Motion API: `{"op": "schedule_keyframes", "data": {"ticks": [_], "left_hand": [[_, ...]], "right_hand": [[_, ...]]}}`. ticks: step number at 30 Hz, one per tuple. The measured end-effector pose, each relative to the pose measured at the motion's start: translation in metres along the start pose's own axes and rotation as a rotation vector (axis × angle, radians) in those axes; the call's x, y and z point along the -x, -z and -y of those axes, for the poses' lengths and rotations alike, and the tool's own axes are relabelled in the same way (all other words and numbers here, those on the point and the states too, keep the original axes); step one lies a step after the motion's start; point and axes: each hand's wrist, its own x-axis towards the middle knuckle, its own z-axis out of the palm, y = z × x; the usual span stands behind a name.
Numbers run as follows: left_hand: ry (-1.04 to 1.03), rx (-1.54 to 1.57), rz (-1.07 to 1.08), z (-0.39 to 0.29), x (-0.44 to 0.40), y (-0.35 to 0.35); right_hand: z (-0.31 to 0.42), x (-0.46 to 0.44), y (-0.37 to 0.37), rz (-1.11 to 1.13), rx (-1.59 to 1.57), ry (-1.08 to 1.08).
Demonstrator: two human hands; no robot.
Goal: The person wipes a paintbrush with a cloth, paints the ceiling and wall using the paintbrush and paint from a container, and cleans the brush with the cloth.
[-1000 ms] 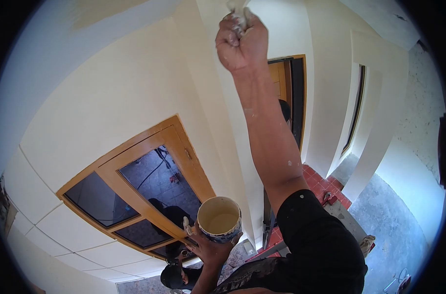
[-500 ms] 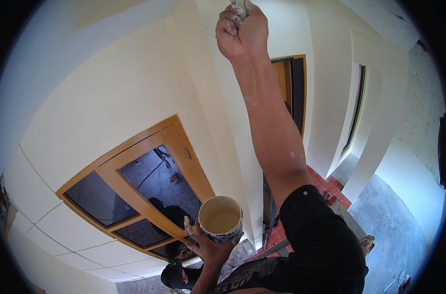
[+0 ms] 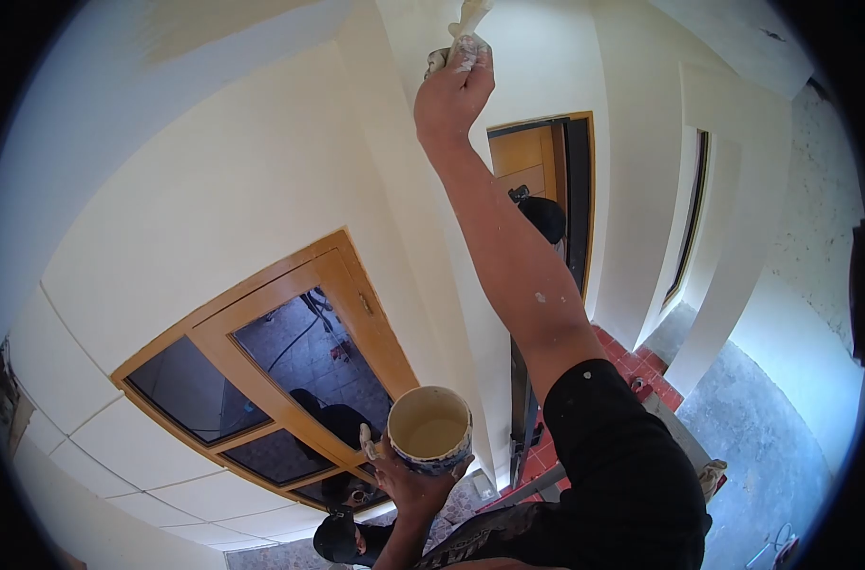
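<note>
My left hand (image 3: 415, 483) is wrapped round a round container (image 3: 430, 427) of pale, cream-coloured paint, low in the middle of the view. A whitish, paint-smeared object sticks up beside its thumb. Raised high at the top, my right hand (image 3: 459, 81) is closed on a paint-covered brush (image 3: 472, 17) close to the cream wall (image 3: 408, 142). White smears cover the fingers, and the brush's tip is cut off by the frame's top edge.
A wood-framed window (image 3: 304, 347) is at the left. Behind my right forearm, a person in a dark cap (image 3: 543, 220) stands near a doorway (image 3: 577, 180). Another capped person (image 3: 334, 539) is low at the left. Red tiles (image 3: 543, 458) lie below.
My right hand has turned at the wrist and come slightly down and left, with the brush tilting. More of the capped person in the doorway shows. The container has dipped slightly.
</note>
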Motion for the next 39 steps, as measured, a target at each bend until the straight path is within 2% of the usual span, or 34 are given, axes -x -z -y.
{"op": "schedule_keyframes", "data": {"ticks": [2, 4, 8, 10, 16, 20, 22, 23, 26, 28, 32, 37, 39], "left_hand": [[0.038, -0.007, 0.009, 0.0, -0.001, -0.001], [-0.046, 0.038, -0.005, 0.0, -0.002, -0.002], [-0.023, 0.005, -0.022, -0.022, -0.001, 0.002], [-0.07, 0.014, -0.026, -0.017, -0.002, 0.0], [-0.07, -0.029, 0.012, -0.008, -0.004, 0.001], [-0.054, -0.096, 0.089, -0.012, -0.008, -0.001], [-0.079, 0.136, 0.096, -0.022, -0.009, -0.007], [-0.081, 0.135, 0.1, -0.029, -0.01, -0.008], [-0.062, 0.091, 0.155, -0.046, -0.009, -0.004], [-0.073, 0.033, 0.153, -0.04, -0.008, -0.005], [-0.087, 0.048, 0.114, -0.035, -0.006, -0.005], [-0.149, 0.122, 0.044, -0.031, -0.005, -0.002], [-0.179, 0.115, 0.03, -0.034, -0.006, -0.002]], "right_hand": [[-0.004, -0.008, 0.001, 0.03, 0.096, 0.076], [-0.012, -0.017, -0.001, 0.0, 0.044, 0.103], [-0.028, -0.031, -0.002, 0.0, 0.026, 0.061], [-0.025, -0.033, -0.005, 0.011, -0.132, -0.138], [-0.019, -0.04, -0.008, -0.007, -0.168, -0.344], [-0.018, -0.038, -0.014, -0.036, -0.196, -0.334], [-0.024, -0.038, -0.013, -0.027, -0.201, -0.357], [-0.028, -0.037, -0.013, -0.03, -0.2, -0.354], [-0.04, -0.035, -0.014, -0.01, -0.085, -0.23], [-0.034, -0.027, -0.014, 0.029, -0.169, -0.523], [-0.005, -0.026, -0.013, 0.021, -0.198, -0.645], [0.025, -0.027, -0.011, 0.009, -0.489, -0.822], [0.03, -0.028, -0.011, -0.027, -0.498, -0.855]]}}
